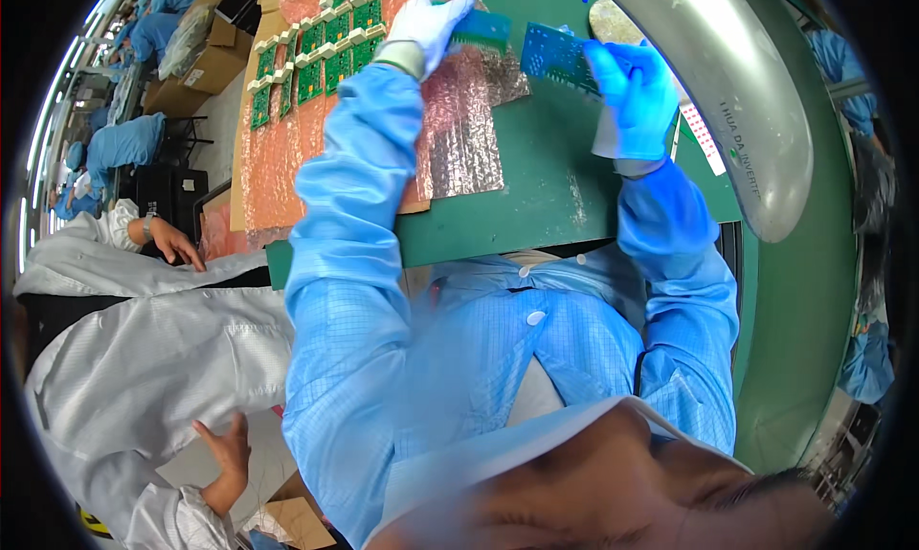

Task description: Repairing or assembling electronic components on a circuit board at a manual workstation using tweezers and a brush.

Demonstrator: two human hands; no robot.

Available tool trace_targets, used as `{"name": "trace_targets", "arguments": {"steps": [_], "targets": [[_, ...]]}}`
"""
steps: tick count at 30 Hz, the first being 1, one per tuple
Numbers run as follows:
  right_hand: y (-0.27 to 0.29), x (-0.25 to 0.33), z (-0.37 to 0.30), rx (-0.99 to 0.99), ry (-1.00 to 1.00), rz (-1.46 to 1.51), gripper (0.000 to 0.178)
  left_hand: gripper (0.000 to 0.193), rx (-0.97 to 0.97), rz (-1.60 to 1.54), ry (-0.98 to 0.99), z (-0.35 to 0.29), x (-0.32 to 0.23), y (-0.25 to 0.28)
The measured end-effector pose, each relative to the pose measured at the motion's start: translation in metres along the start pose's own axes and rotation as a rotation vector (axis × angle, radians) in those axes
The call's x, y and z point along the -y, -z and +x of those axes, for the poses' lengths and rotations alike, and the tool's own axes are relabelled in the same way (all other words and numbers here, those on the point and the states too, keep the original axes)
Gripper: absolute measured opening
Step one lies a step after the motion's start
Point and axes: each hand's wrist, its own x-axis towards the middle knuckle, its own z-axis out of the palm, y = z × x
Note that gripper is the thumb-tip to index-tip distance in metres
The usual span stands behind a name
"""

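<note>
Above the far part of the green table, my two gloved hands each hold a circuit board. My left hand is closed on the edge of a green circuit board, near the bubble wrap. In my right hand, the fingers pinch the right end of a blue-green circuit board with a row of pins or teeth along its lower edge. The two boards are a short gap apart, at about the same height in the picture. My palms and the gripped ends are partly hidden by the gloves.
Left of my hands, several green boards with white connectors lie in rows on pink bubble wrap. A grey curved housing overhangs the right side. A white sheet with red marks lies beneath it. A person in white is at my left.
</note>
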Motion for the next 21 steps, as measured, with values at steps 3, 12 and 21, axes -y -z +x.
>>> {"name": "trace_targets", "arguments": {"steps": [3,12,21], "targets": [[0.03,0.002,0.007,0.168,-0.018,0.117,0.021,0.066,-0.159,0.714,-0.323,-0.011,-0.005,-0.001],[0.008,-0.004,0.041,0.222,-0.202,0.135,0.035,0.063,0.605,-0.868,-0.075,-0.068,-0.018,-0.036],[0.033,-0.06,0.054,-0.278,-0.619,0.47,0.042,0.073,0.588,-1.196,0.071,-0.059,0.023,-0.022]]}}
